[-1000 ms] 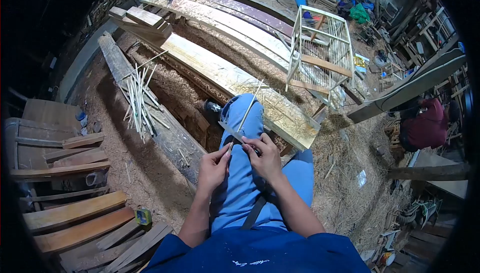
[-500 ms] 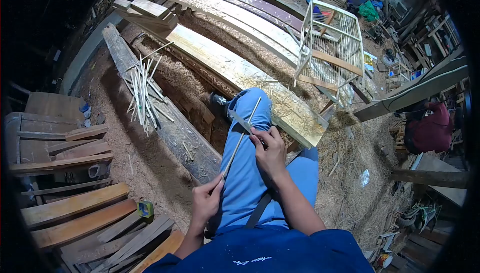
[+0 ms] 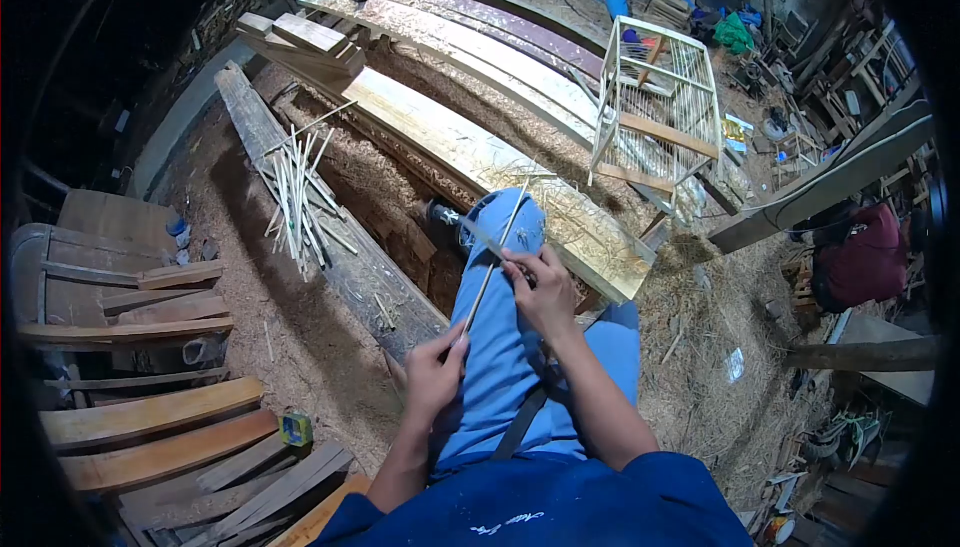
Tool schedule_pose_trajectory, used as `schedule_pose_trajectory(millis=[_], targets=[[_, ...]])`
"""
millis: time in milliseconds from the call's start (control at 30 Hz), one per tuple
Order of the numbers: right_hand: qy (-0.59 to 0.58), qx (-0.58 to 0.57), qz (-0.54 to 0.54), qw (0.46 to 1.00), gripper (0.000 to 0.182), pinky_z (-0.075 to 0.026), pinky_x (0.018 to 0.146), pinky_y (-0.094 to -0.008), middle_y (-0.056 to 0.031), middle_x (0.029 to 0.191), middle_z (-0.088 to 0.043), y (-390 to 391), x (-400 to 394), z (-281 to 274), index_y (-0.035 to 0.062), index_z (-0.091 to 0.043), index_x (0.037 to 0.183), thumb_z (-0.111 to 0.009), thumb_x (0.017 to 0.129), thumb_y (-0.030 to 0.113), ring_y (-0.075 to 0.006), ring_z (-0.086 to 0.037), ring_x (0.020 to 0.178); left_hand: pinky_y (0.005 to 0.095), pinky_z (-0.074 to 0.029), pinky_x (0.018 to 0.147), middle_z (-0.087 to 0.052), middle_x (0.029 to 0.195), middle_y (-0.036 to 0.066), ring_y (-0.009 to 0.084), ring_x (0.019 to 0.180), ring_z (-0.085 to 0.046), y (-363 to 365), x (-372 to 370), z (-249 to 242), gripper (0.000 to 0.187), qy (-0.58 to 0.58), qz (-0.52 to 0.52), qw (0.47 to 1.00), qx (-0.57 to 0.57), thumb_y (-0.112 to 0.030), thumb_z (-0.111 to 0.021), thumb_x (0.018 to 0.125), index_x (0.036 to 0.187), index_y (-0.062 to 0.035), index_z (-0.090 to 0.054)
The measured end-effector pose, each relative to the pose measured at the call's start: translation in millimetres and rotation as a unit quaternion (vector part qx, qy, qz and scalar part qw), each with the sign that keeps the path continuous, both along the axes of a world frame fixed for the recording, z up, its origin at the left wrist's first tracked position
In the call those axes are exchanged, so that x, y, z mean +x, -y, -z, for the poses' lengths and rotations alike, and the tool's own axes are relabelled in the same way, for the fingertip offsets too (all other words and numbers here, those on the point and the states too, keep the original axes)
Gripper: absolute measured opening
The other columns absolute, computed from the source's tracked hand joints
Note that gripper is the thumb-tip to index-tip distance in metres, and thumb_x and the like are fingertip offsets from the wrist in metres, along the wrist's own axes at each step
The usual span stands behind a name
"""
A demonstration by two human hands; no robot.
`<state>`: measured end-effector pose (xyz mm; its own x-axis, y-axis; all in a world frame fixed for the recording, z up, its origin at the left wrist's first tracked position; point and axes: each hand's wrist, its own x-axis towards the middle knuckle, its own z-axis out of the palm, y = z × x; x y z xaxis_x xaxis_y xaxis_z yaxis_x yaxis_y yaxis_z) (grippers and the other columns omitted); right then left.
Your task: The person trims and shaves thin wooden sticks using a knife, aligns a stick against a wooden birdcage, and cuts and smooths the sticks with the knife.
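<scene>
A thin pale stick [image 3: 487,282] slants across the knee in blue jeans. My left hand [image 3: 436,375] is closed on its lower end, thumb and fingers pinching it. Higher up, my right hand [image 3: 541,292] grips a knife, whose blade [image 3: 482,237] lies across the stick and points to the upper left. The knife's handle is hidden in the fingers. A loose pile of similar sticks [image 3: 297,197] rests on the weathered plank [image 3: 365,267] to the left.
A light beam [image 3: 440,132] strewn with shavings runs beyond the knee. A slatted cage [image 3: 665,127] stands at the upper right. Cut boards [image 3: 165,410] and a yellow-blue tape measure [image 3: 295,429] lie at left. Another person in dark red [image 3: 865,257] is at far right.
My left hand has moved up and right along with the stick, nearer to my right hand. The view has shifted slightly. Both hands keep their hold.
</scene>
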<state>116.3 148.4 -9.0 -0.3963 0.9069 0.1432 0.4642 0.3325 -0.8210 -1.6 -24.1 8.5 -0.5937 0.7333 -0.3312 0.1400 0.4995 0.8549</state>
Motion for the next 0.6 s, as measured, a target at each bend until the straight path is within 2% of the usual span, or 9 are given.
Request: schedule_pose_trajectory(millis=[33, 133, 167, 267, 300, 333, 400, 500, 600], targets=[[-0.032, -0.001, -0.015, 0.999, 0.019, -0.049, 0.065, -0.0445, -0.0118, 0.084, -0.054, 3, 2, 5, 0.017, -0.075, 0.105, -0.071, 0.089, 0.025, -0.0332, -0.061, 0.074, 0.0258, -0.049, 0.065, -0.073, 0.08, 0.016, 0.0068, 0.07, -0.063, -19, -2, 1, 0.028, -0.031, 0.02, 0.999, -0.011, -0.016, -0.067, 0.093, 0.118, -0.0049, -0.07], [-0.019, 0.014, -0.017, 1.0, 0.018, -0.047, 0.062, -0.0444, -0.0117, 0.08, -0.053, 18, 11, 0, 0.0156, -0.076, 0.104, -0.072, 0.088, 0.023, -0.0326, -0.06, 0.071, 0.0302, -0.052, 0.071, -0.073, 0.091, 0.022, 0.0117, 0.079, -0.069, -58, -3, 3, 0.029, -0.048, 0.008, 0.998, 0.046, -0.018, -0.067, 0.092, 0.118, -0.005, -0.069], [-0.027, 0.004, -0.023, 0.999, 0.017, -0.047, 0.061, -0.0442, -0.0116, 0.079, -0.052, 20, 14, -1, 0.0152, -0.076, 0.102, -0.072, 0.087, 0.022, -0.0327, -0.06, 0.069, 0.0329, -0.054, 0.074, -0.072, 0.099, 0.023, 0.0148, 0.086, -0.071, -65, -3, 4, 0.027, -0.045, 0.009, 0.998, 0.044, -0.016, -0.067, 0.092, 0.117, -0.0046, -0.069], [-0.019, 0.012, -0.013, 1.0, 0.016, -0.046, 0.061, -0.0446, -0.0115, 0.08, -0.052, 20, 17, 3, 0.0153, -0.076, 0.102, -0.072, 0.087, 0.021, -0.0331, -0.06, 0.068, 0.0325, -0.054, 0.076, -0.072, 0.1, 0.021, 0.0161, 0.086, -0.072, -68, -2, 14, 0.027, -0.088, 0.031, 0.989, 0.112, -0.014, -0.067, 0.092, 0.117, -0.0037, -0.069], [-0.01, -0.003, -0.005, 1.0, 0.016, -0.046, 0.061, -0.0454, -0.0121, 0.08, -0.052, 22, 15, 1, 0.0156, -0.075, 0.102, -0.072, 0.087, 0.022, -0.0336, -0.06, 0.069, 0.031, -0.052, 0.067, -0.071, 0.089, 0.024, 0.0116, 0.073, -0.068, -66, -2, 13, 0.027, -0.114, 0.039, 0.983, 0.139, -0.012, -0.067, 0.092, 0.117, -0.003, -0.069], [-0.009, -0.009, -0.005, 1.0, 0.016, -0.046, 0.061, -0.0454, -0.0121, 0.08, -0.052, 22, 14, -1, 0.0156, -0.075, 0.102, -0.072, 0.087, 0.022, -0.0336, -0.06, 0.069, 0.031, -0.052, 0.067, -0.071, 0.089, 0.024, 0.0116, 0.073, -0.068, -61, -2, 11, 0.027, -0.113, 0.04, 0.984, 0.133, -0.012, -0.067, 0.092, 0.117, -0.003, -0.069], [0.001, 0.008, 0.016, 1.0, 0.019, -0.043, 0.059, -0.0402, -0.0105, 0.077, -0.05, 21, 9, -2, 0.0122, -0.075, 0.103, -0.074, 0.086, 0.021, -0.0277, -0.055, 0.066, 0.0273, -0.052, 0.071, -0.073, 0.099, 0.02, 0.0076, 0.085, -0.066, -49, -5, 2, 0.028, -0.119, 0.066, 0.99, 0.046, -0.009, -0.066, 0.092, 0.119, -0.0018, -0.068], [0.002, 0.011, 0.005, 1.0, 0.018, -0.042, 0.057, -0.0408, -0.0101, 0.075, -0.047, 22, 5, -4, 0.0124, -0.075, 0.102, -0.074, 0.086, 0.021, -0.0272, -0.053, 0.063, 0.0267, -0.052, 0.071, -0.073, 0.097, 0.022, 0.0058, 0.084, -0.064, -29, -5, 1, 0.028, -0.078, 0.046, 0.996, 0.016, -0.009, -0.066, 0.092, 0.12, -0.0026, -0.068], [0.014, 0.018, 0.003, 1.0, 0.019, -0.041, 0.057, -0.0407, -0.0098, 0.075, -0.048, 25, 3, -2, 0.0132, -0.075, 0.103, -0.074, 0.086, 0.021, -0.0269, -0.053, 0.062, 0.0255, -0.051, 0.071, -0.074, 0.096, 0.02, 0.0047, 0.082, -0.063, -20, -3, -1, 0.028, -0.093, 0.041, 0.994, 0.037, -0.01, -0.066, 0.093, 0.12, -0.0029, -0.067]])
